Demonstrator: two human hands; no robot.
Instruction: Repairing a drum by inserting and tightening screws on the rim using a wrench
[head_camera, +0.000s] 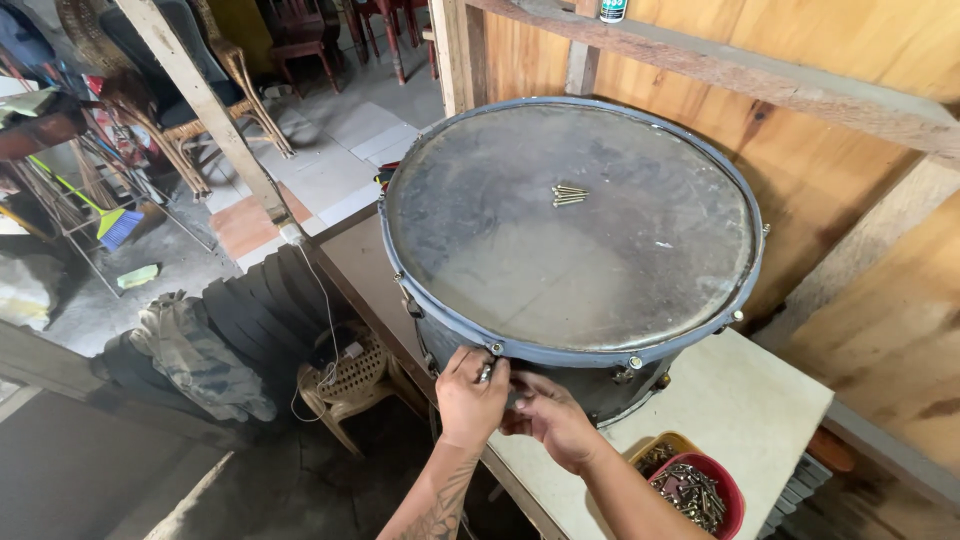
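A large drum (570, 230) with a worn grey head and a blue-grey rim (560, 355) rests on a pale table (740, 400). My left hand (468, 398) is at the near rim, its fingers closed on a small metal tension bolt (487, 372) that sticks up beside the hoop. Touching it, my right hand (548, 418) pinches at the drum's side just under the rim, on a lug fitting that is mostly hidden by the fingers. A few loose metal bolts (569, 195) lie on the drum head near its far side.
A red bowl (728, 500) full of metal bolts and a yellow container (662, 448) stand on the table by my right forearm. Wooden wall panels and a beam (760, 75) rise right behind the drum. Left of the table are stacked dark tyres (265, 310), a rag and a plastic stool.
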